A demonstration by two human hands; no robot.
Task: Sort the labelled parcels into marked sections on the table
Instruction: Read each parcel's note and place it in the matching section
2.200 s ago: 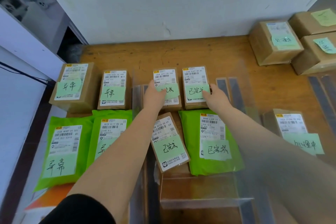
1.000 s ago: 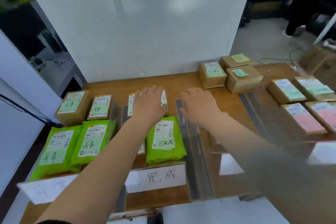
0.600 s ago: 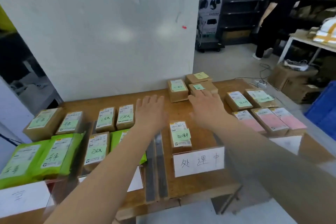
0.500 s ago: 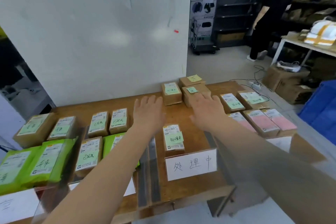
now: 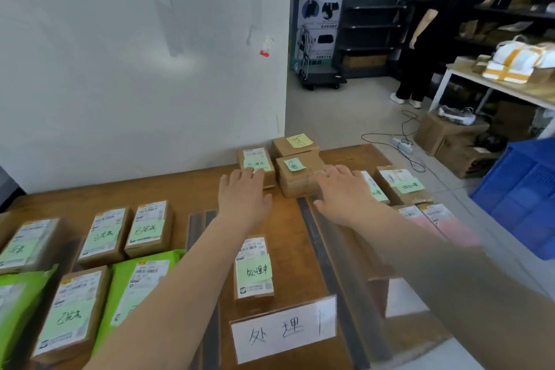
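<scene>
Both hands are stretched flat over the wooden table [image 5: 186,189], fingers spread and holding nothing: the left hand [image 5: 243,194] reaches the near edge of a green-noted brown parcel [image 5: 256,164], possibly touching it, and the right hand [image 5: 345,192] lies just beside a second noted parcel [image 5: 297,174]. A single labelled parcel [image 5: 253,267] lies in the middle section behind its white sign [image 5: 283,329], between two dark dividers [image 5: 324,264].

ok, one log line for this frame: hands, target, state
left hand open, fingertips at rear box | right hand open, beside stacked boxes | nothing held | one parcel behind middle section sign
</scene>
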